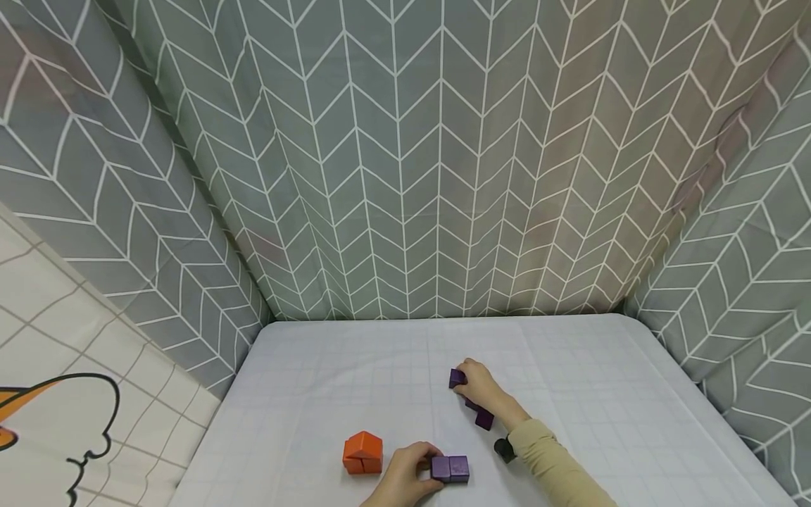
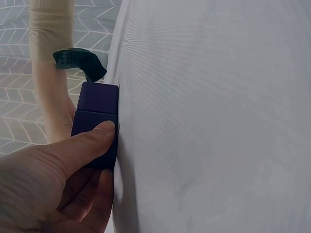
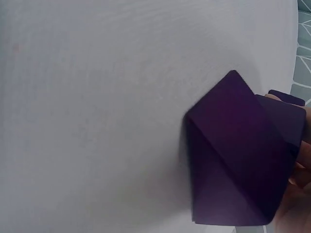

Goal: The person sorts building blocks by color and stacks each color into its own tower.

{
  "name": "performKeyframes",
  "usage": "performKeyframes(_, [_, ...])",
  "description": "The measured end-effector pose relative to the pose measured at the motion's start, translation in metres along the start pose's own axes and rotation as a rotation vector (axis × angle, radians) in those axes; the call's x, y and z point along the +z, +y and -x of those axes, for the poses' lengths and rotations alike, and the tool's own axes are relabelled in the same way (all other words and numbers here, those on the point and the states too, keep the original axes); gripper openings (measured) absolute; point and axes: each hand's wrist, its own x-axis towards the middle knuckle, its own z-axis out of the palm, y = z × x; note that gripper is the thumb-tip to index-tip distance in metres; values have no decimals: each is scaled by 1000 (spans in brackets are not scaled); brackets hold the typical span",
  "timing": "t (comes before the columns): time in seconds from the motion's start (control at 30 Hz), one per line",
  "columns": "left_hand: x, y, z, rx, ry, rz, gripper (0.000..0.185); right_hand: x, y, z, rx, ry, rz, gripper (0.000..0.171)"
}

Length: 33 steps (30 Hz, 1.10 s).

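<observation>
Grey chevron curtains wall in our pale gridded table (image 1: 570,366), with both hands on purple blocks.

From the head view, we see our left hand (image 1: 405,479) at the near edge pinching a purple two-cube bar (image 1: 450,468), with an orange block (image 1: 363,453) just beside it to the left; further in, our right hand (image 1: 483,387) covers a purple piece (image 1: 457,378) whose end shows at the wrist (image 1: 484,420). At the left wrist, our thumb (image 2: 92,138) presses the bar (image 2: 97,114) against the cloth. At the right wrist, fingers (image 3: 301,179) curl round the tilted purple piece (image 3: 238,160), which touches the table.
</observation>
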Motion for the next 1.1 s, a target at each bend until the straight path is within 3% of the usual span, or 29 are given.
performKeyframes(0.5, [0, 2, 1, 4, 7, -4, 33, 2, 2, 2, 7, 1, -9, 27])
performKeyframes(0.77, [1, 3, 0, 0, 3, 0, 33, -2, 4, 2, -48, 10, 46, 27])
performKeyframes(1.1, [0, 3, 2, 1, 2, -1, 32, -14, 1, 1, -11, -9, 70, 26])
